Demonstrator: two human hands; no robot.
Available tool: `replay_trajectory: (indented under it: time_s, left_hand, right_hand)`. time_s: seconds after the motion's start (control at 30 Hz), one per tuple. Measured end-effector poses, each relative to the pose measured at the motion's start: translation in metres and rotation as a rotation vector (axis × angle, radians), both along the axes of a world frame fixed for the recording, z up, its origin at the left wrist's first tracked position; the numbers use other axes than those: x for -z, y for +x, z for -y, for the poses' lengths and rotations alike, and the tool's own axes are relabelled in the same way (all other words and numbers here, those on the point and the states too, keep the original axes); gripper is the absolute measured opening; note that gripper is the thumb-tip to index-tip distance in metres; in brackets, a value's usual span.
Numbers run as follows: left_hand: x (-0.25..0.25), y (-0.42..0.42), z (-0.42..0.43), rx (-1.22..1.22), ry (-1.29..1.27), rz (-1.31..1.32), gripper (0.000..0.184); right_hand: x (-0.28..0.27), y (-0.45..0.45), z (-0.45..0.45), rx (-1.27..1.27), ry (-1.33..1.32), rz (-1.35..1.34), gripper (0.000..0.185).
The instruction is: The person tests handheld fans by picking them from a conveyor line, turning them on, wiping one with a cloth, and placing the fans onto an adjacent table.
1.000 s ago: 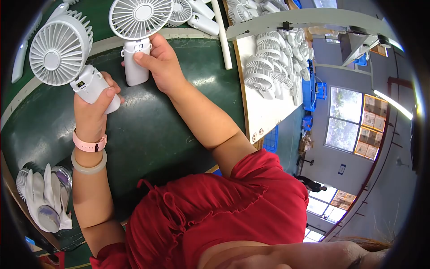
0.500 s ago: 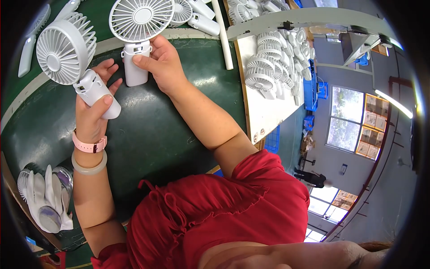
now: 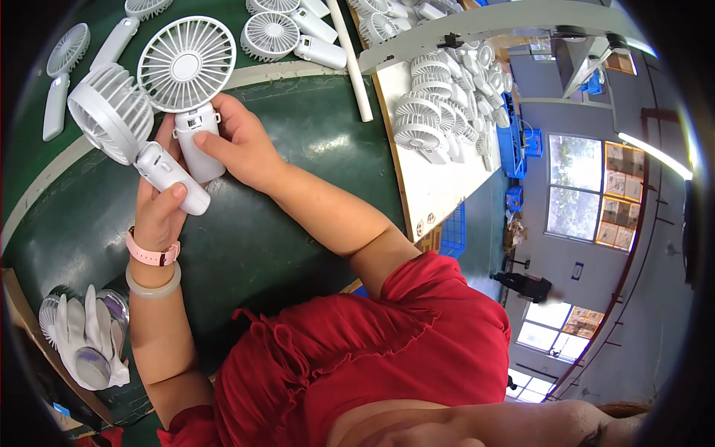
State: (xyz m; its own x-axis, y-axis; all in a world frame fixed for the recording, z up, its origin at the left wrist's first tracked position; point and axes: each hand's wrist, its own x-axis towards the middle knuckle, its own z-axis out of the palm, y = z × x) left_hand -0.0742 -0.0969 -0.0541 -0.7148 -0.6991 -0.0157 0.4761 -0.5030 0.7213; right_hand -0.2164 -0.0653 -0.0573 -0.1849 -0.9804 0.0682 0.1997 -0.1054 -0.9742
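Observation:
In my left hand is a white handheld fan, its round caged head tilted toward the upper left. My left thumb presses along its handle; the other fingers are mostly hidden behind the fans. My right hand grips a second white handheld fan by the handle, thumb on the front and fingers behind. That fan's round head faces up to the camera and partly overlaps the first fan's head. The two handles are close together above the green table.
More white fans lie along the far side of the green table, beside a white rod. Many fans are piled on a pale board at the right. A fan and white parts stand at lower left. A person is in the background.
Both fans have come closer together; the right-hand fan moved left and down, and the left-hand fan shifted slightly right and down. The camera view has also shifted a little.

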Motion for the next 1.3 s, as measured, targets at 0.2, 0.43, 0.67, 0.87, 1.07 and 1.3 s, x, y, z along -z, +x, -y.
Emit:
replay_trajectory:
  time_s: [0.2, 0.43, 0.67, 0.87, 1.07, 1.3]
  left_hand:
    - [0.008, 0.003, 0.002, 0.03, -0.049, 0.028, 0.099]
    - [0.007, 0.008, 0.006, -0.003, 0.077, -0.07, 0.087]
    - [0.017, 0.012, 0.006, -0.012, 0.074, -0.104, 0.081]
    - [0.016, 0.016, 0.008, -0.043, 0.145, -0.162, 0.084]
    - [0.021, 0.015, 0.008, -0.007, 0.183, -0.235, 0.083]
    - [0.017, 0.015, 0.009, -0.014, 0.234, -0.28, 0.082]
  right_hand:
    - [-0.008, 0.003, -0.002, 0.006, 0.009, 0.077, 0.044]
    - [-0.044, -0.049, 0.001, 0.029, -0.219, -1.016, 0.054]
    - [-0.006, -0.182, 0.025, 0.34, 0.095, -1.77, 0.058]
    - [-0.022, -0.118, -0.003, -0.182, 0.299, 0.219, 0.055]
    - [-0.032, -0.063, -0.005, -0.641, 0.053, 0.898, 0.062]
    - [-0.025, -0.045, 0.004, -0.466, -0.034, 0.736, 0.039]
